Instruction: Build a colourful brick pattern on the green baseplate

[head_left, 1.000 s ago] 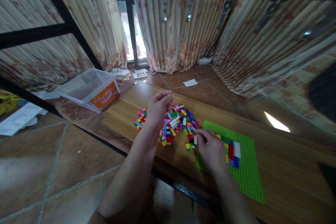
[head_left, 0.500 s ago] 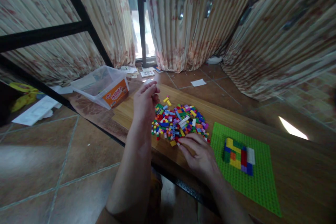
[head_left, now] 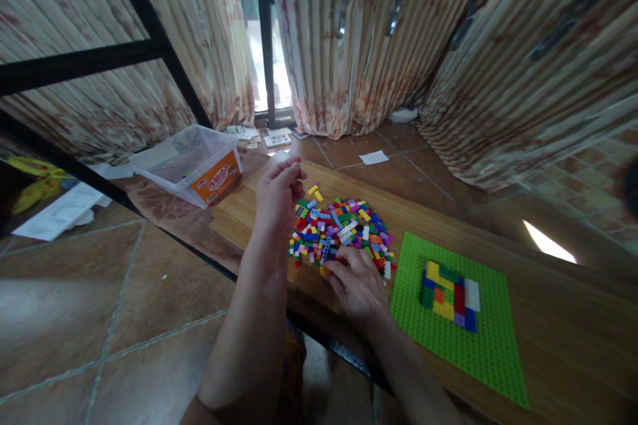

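A heap of small coloured toy bricks [head_left: 343,222] lies on the wooden table. My left hand [head_left: 280,189] is raised at the heap's left side, its fingers curled and thumb pressed in; whatever they hold is hidden. At the heap's near edge my right hand [head_left: 357,284] reaches down, thumb and forefinger closed at a yellow brick [head_left: 325,271], of which only a bit shows. A green baseplate [head_left: 468,358] lies to the right. On it stands a block of joined bricks [head_left: 446,297] in yellow, green, blue, red, white, purple and orange.
A clear plastic box [head_left: 192,163] with an orange label stands at the table's left end. Two yellow bricks [head_left: 316,191] lie just beyond the heap. A black metal frame [head_left: 164,46] crosses the view on the left and top. Papers [head_left: 373,157] lie on the tiled floor.
My right hand has shifted left along the heap's near edge, from beside a red brick to the yellow one. A white brick at the heap's right edge is uncovered. My left hand stays nearly still.
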The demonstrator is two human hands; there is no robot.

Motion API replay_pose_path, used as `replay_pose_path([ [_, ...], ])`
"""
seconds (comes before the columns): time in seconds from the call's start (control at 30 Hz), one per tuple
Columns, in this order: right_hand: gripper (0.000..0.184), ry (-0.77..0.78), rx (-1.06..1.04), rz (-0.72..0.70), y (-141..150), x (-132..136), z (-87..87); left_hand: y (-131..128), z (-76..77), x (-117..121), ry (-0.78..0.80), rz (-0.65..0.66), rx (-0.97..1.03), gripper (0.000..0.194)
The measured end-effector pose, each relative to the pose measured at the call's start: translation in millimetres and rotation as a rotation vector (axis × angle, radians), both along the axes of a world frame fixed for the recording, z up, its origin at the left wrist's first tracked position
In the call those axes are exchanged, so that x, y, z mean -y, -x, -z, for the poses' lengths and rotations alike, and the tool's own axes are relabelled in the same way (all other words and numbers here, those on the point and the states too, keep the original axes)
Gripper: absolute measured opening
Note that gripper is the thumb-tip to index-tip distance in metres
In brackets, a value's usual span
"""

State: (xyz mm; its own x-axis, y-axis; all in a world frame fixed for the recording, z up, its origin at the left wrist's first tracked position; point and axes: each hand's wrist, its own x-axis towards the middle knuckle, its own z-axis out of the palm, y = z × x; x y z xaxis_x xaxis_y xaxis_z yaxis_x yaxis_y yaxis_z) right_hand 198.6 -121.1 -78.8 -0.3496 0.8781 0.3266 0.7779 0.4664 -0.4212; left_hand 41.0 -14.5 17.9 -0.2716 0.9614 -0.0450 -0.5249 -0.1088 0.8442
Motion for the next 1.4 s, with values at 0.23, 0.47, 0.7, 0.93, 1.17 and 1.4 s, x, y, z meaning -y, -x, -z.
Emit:
replay_pose_path([
  [0.23, 0.015, 0.015, 0.028, -0.013, 3, -2, 3.2, -2, -0.8, 1, 0.022, 0.000, -0.040, 0.014],
  [0.47, 0.014, 0.109, -0.368, 0.052, -2, -1, -10.3, -3, 0.2, 0, 0.031, 0.010, -0.051, 0.017],
  [0.7, 0.027, 0.590, -1.287, 0.187, -15, -4, -17.3, -9, -0.8, 2, 0.040, 0.056, -0.051, 0.025],
  [0.93, 0.031, 0.352, -0.844, 0.313, -32, -6, -9.8, 2, 5.7, -2, 0.073, 0.033, -0.240, 0.028],
  [1.17, 0.023, -0.025, -0.099, 0.336, -45, -8, 16.4, 36, 37.2, -16, 0.231, -0.041, -1.065, 0.019],
  [1.4, 0.020, -0.022, 0.014, 0.310, -39, -8, 13.0, 25, 48.6, -13, 0.141, 0.330, -1.614, 0.036],
])
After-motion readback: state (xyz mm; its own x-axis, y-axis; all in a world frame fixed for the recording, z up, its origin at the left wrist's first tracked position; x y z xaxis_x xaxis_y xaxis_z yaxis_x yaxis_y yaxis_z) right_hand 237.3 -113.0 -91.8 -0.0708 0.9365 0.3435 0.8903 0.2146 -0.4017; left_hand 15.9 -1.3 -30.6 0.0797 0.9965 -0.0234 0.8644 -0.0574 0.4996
